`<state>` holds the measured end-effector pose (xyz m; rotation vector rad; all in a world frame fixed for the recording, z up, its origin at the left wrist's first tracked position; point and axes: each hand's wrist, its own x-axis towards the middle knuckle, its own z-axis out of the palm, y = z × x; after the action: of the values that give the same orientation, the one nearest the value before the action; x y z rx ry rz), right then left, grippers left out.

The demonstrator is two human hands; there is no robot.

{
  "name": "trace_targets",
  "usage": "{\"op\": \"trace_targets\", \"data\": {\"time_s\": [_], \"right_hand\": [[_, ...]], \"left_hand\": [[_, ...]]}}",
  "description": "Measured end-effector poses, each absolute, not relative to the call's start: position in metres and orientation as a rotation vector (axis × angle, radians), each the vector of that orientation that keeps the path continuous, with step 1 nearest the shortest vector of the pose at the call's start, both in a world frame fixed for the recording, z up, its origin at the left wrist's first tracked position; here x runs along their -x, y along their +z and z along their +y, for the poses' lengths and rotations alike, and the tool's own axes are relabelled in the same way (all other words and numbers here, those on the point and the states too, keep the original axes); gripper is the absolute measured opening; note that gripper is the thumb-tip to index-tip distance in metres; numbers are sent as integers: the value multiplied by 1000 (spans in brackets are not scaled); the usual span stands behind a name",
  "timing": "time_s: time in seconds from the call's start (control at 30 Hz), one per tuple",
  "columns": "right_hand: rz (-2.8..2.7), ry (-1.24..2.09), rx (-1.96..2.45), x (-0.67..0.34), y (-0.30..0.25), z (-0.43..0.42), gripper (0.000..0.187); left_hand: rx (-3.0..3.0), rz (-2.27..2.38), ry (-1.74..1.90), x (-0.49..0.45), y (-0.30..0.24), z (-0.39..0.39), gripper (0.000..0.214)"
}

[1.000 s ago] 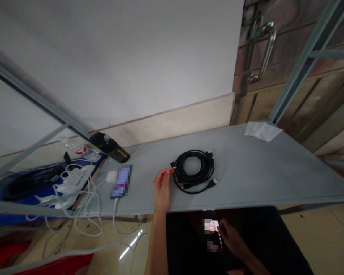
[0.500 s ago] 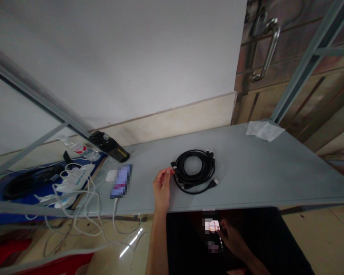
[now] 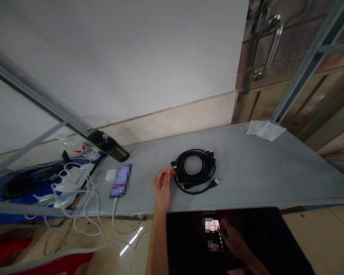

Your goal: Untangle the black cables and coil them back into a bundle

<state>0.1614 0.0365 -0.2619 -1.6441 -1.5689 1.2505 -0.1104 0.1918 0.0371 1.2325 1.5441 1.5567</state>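
A coiled black cable (image 3: 209, 173) with several plugs lies on the grey tabletop (image 3: 246, 172). At the coil's left edge, my left hand (image 3: 161, 187) pinches a part of the cable near a plug, its fingertips pressed together. Below the table edge, over my dark-clothed lap, is a phone (image 3: 213, 226) with a lit, partly blurred screen. My right hand (image 3: 231, 236) is at the phone's right edge with its fingers curled against it; shadow hides part of the grip.
Left of the cable lie a second phone (image 3: 120, 181) on a white charging lead, and a black bottle (image 3: 110, 147). Further left are a clear plastic bottle (image 3: 81, 149), a white power strip (image 3: 76, 177) and tangled white cords. White tissue (image 3: 265, 130) lies at the back right.
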Motion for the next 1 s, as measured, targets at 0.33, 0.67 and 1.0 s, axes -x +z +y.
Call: {"op": "trace_targets", "data": {"time_s": [0.33, 0.67, 1.0], "right_hand": [[-1552, 1228, 1655, -160, -263, 37, 35], [-1600, 1227, 1663, -162, -260, 37, 30], [-1615, 1258, 1660, -164, -258, 33, 32]], "left_hand": [[-1239, 1543, 1560, 110, 38, 192, 43], [-1245, 1547, 1551, 112, 35, 192, 41], [-1299, 1548, 1494, 111, 39, 191, 46]]}}
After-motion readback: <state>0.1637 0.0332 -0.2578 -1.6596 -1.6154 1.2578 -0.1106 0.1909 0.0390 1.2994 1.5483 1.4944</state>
